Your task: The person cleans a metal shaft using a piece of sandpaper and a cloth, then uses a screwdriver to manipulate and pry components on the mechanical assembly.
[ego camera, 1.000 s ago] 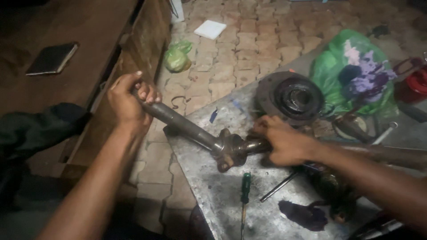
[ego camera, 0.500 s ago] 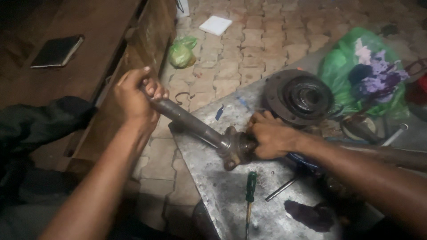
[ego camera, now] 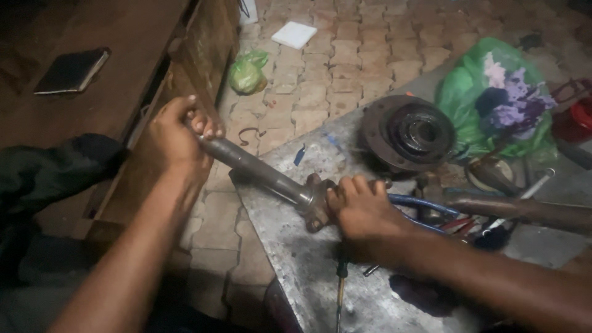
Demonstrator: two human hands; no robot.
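Spanning both hands, metal shaft (ego camera: 259, 168): left hand (ego camera: 176, 139) outboard, right hand (ego camera: 364, 209) at joint.

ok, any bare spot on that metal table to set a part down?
Bare patches on the metal table: the near-left corner, between the shaft and the screwdriver, and a strip between the shaft and the round hub. Beyond the right hand, toward the green bag, tools crowd it.

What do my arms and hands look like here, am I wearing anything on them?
Both forearms are bare as far as the picture shows, with no sleeves, and no watch or bracelet shows at either wrist. The left hand and right hand wear no gloves, and no rings show. The light is dim, so small marks cannot be made out.
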